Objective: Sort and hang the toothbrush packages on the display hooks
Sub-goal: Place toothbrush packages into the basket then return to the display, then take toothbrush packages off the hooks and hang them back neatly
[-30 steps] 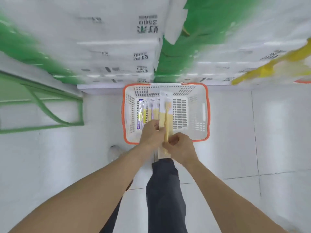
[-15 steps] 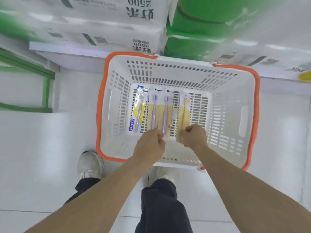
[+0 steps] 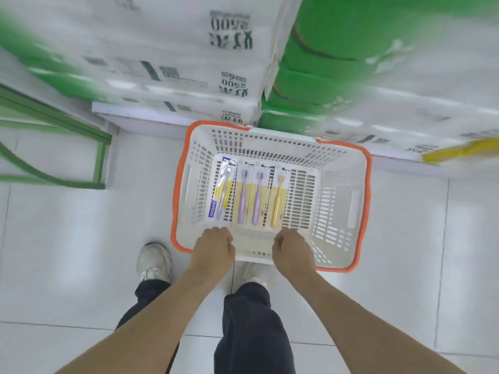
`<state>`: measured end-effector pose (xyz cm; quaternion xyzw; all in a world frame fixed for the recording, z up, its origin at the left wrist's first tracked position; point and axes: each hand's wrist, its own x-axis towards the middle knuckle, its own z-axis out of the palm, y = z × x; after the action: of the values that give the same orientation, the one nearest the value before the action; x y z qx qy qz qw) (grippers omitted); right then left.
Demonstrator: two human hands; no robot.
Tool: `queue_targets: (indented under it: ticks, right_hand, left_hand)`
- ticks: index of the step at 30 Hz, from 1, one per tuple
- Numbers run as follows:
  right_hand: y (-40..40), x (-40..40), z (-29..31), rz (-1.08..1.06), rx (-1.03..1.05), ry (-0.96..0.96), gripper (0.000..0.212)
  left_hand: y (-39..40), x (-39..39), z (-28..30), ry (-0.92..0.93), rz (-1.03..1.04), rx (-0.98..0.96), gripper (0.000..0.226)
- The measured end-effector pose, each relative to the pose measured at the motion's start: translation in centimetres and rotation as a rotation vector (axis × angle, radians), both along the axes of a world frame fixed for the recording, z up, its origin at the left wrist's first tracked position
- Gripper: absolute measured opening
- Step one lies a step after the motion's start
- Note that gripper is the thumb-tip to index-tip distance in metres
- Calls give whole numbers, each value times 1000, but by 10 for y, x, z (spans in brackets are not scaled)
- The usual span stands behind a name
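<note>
Basket (image 3: 361,201): one, white slotted plastic with an orange rim, sitting on the floor in front of you against the shelf base.
Toothbrush packages: four, lying flat side by side on the left half of the basket floor, heads pointing away from you.
Blue-and-yellow package (image 3: 222,191): one, at the far left of the row, tilting slightly.
Purple toothbrush packages (image 3: 250,197): two, in the middle, touching one another.
Yellow toothbrush package (image 3: 278,199): one, at the right end of the row.
Left hand (image 3: 213,249): one, you are hovering it over the near rim, fingers curled under, gripping nothing visible.
Right hand (image 3: 293,252): one, you are holding it beside the left over the near wall, fingers likewise curled, nothing visible in them.
Stacked white cartons (image 3: 175,76): several, filling the shelf behind the basket.
Green packs (image 3: 324,63): several, stacked to the right of the cartons.
Shoes (image 3: 154,261): two, on the white tiles below the basket.
</note>
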<state>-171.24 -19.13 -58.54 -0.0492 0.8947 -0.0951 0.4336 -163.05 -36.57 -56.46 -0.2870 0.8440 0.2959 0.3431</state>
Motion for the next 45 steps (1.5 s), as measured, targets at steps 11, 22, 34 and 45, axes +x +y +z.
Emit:
queue_targets:
  ticks: [11, 22, 34, 45]
  right_hand:
    - [-28, 100, 334, 10, -137, -127, 18]
    - [-123, 242, 488, 30, -384, -58, 21]
    - [-318, 341, 522, 381, -428, -117, 21]
    - [-542, 339, 528, 577, -459, -130, 24]
  left_hand:
    - [-14, 70, 331, -58, -91, 117, 14]
    - [-102, 274, 474, 73, 72, 153, 13]
    - [-280, 422, 508, 192, 357, 13, 23]
    - [-467, 446, 521, 273, 521, -86, 19]
